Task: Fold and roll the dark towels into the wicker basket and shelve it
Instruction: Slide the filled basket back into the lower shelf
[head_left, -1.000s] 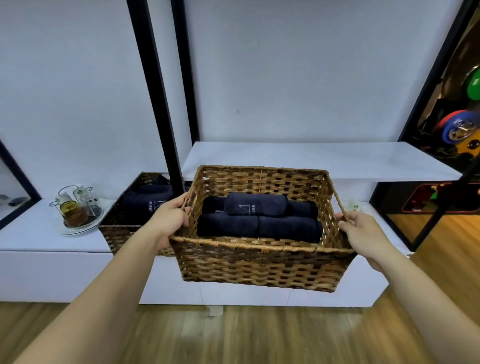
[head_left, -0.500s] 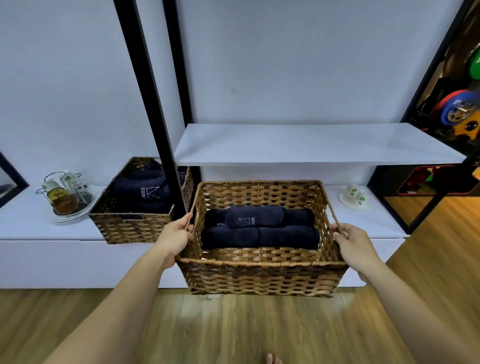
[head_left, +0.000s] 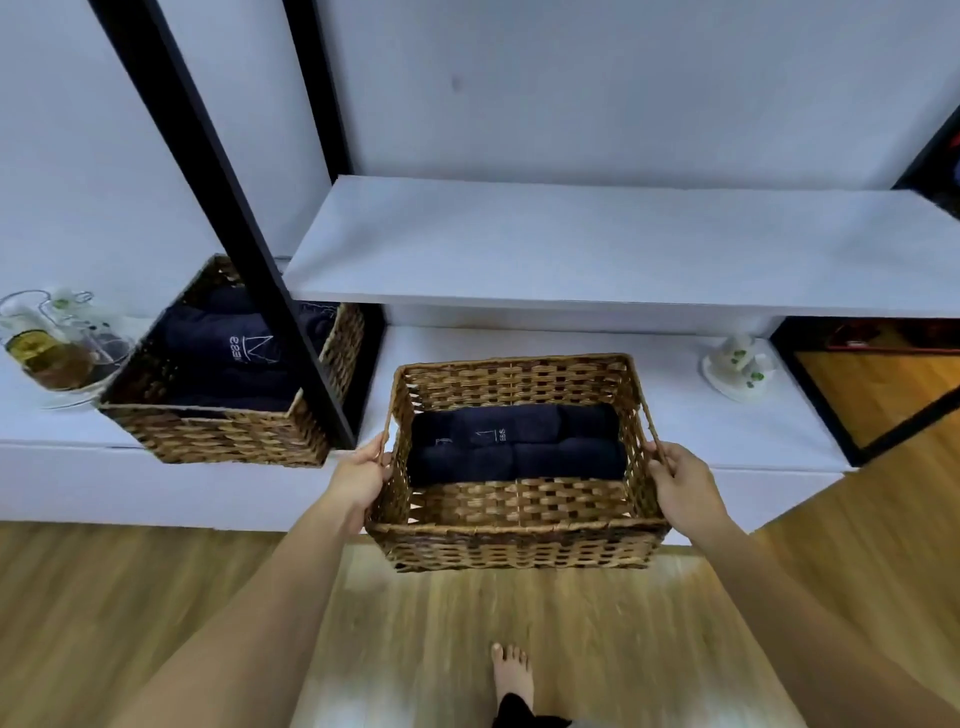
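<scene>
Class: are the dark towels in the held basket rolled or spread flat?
Rolled: the dark towels lie as snug cylinders inside the wicker basket.

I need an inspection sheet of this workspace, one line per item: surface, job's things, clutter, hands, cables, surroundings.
Surface: low white bench under a white shelf, both bare in the middle.
Job's things: wicker basket held off the bench, with rolled dark towels inside.
Clutter: second basket of towels, glass jug set, white cups.
Hands: left hand and right hand each grip a side handle.
Cables: nothing seen.
Surroundings: wooden floor, black frame post, bare foot.
</scene>
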